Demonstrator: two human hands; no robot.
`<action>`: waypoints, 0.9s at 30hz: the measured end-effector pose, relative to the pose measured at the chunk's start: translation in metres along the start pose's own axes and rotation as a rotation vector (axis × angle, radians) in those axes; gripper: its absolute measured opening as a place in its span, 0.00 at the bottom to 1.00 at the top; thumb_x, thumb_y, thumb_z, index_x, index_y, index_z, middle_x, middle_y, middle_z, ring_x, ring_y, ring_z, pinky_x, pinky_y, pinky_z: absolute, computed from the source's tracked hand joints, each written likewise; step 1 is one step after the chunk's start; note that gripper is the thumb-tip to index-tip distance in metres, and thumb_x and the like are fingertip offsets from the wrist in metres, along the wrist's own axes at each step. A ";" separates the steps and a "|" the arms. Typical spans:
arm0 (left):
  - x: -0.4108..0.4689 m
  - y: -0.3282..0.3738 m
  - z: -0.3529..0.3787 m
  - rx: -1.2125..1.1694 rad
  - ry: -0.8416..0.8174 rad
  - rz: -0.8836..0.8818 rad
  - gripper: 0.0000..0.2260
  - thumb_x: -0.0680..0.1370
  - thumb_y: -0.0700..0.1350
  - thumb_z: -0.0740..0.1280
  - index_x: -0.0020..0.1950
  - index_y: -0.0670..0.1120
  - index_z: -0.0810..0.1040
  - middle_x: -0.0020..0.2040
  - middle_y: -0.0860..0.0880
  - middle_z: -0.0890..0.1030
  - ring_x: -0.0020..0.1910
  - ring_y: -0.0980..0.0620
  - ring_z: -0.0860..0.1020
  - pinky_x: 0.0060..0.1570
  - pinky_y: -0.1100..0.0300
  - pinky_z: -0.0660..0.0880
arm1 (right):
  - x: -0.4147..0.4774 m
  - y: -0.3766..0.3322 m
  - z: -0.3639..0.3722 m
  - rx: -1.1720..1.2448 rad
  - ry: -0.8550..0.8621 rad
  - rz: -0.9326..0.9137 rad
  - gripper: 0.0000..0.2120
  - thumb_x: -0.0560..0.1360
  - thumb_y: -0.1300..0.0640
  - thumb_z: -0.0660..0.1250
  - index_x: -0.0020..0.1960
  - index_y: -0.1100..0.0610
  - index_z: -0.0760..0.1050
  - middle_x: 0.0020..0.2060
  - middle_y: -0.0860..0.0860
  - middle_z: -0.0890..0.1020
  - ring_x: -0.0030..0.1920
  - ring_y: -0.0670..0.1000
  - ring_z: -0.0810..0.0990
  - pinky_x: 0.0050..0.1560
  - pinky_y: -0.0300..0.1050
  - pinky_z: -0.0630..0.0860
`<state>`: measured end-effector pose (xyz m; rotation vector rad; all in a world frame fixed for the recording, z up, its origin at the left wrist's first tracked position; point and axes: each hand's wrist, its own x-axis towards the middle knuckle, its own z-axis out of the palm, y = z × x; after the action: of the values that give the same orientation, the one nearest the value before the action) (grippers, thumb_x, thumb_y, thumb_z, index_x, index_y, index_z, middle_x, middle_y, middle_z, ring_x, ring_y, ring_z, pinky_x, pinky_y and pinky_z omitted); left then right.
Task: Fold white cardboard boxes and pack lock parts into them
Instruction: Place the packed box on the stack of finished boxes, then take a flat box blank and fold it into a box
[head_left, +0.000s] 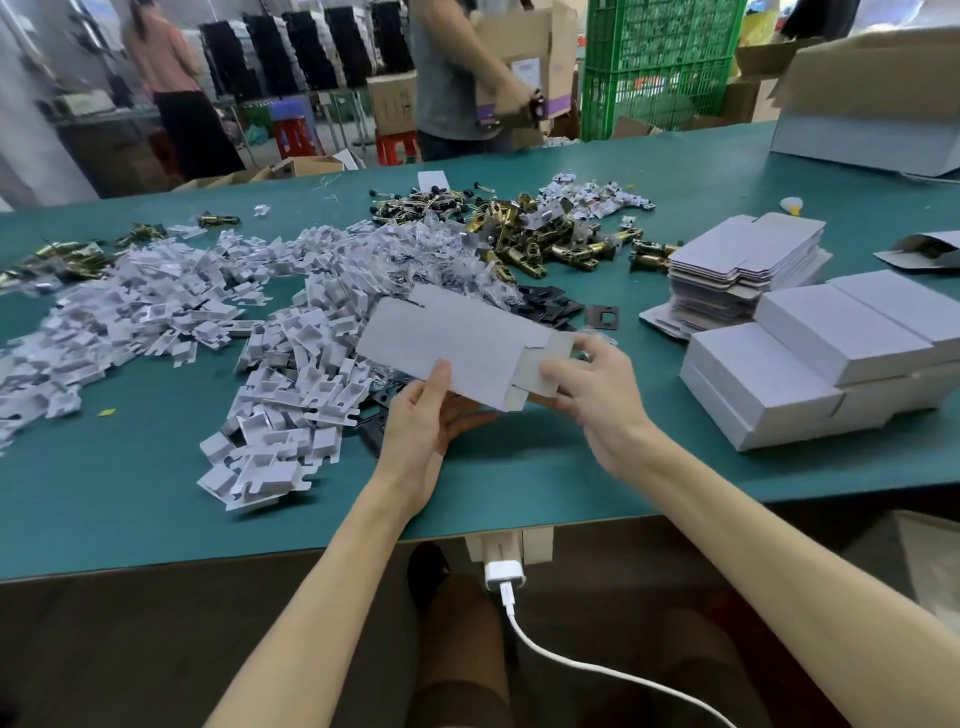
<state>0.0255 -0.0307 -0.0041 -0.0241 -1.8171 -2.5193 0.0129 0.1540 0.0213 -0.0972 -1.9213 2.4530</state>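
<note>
Along the left edge of the table (130, 493) a broad heap of white card inserts (156, 322) spreads toward the middle. A few brass lock parts (62, 260) lie behind it, near the far edge.

Just right of the heap, above the middle of the near edge, the left hand (426, 415) grips the white box (457, 343) from its near side, thumb on top and fingers underneath. The box is held off the surface and is only half-formed: its body looks opened into a sleeve and its right end is not closed (the other end I cannot judge). The right hand (592, 384) pinches the flap at that open end, so the hands are apart, one at each side of the same box.

Behind them lie black plates (550, 309), and farther back brass latches (550, 244) and small bagged pieces (592, 200). Toward the right edge stands a stack of flat blanks (743, 270), and nearer, closed white boxes (810, 364) piled in two layers.

By my reading, several boxes are finished and this one is at the end-flap stage, with nothing visibly inside. The tall stack of blanks and the loose parts suggest much is left.
</note>
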 end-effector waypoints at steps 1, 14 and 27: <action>0.000 0.001 0.000 -0.006 0.008 -0.007 0.20 0.86 0.50 0.61 0.65 0.35 0.79 0.59 0.36 0.85 0.56 0.38 0.84 0.61 0.41 0.80 | 0.000 0.003 -0.002 0.007 -0.029 0.034 0.17 0.76 0.71 0.68 0.62 0.59 0.74 0.43 0.52 0.88 0.45 0.52 0.88 0.44 0.46 0.84; -0.006 0.002 0.002 0.084 -0.115 0.047 0.12 0.84 0.51 0.66 0.61 0.47 0.84 0.59 0.42 0.86 0.56 0.42 0.84 0.50 0.51 0.82 | 0.002 0.020 -0.013 0.124 -0.119 0.023 0.29 0.72 0.70 0.75 0.70 0.60 0.71 0.57 0.58 0.85 0.57 0.58 0.84 0.47 0.47 0.82; 0.016 0.038 -0.005 0.260 -0.542 0.055 0.27 0.71 0.54 0.80 0.69 0.54 0.80 0.66 0.45 0.82 0.68 0.45 0.79 0.63 0.56 0.77 | 0.001 0.016 -0.014 0.175 -0.234 0.082 0.30 0.67 0.58 0.77 0.67 0.58 0.75 0.56 0.57 0.85 0.48 0.52 0.85 0.43 0.42 0.80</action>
<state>0.0111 -0.0474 0.0313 -0.8067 -2.2659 -2.3670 0.0135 0.1642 0.0026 0.1231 -1.8027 2.7858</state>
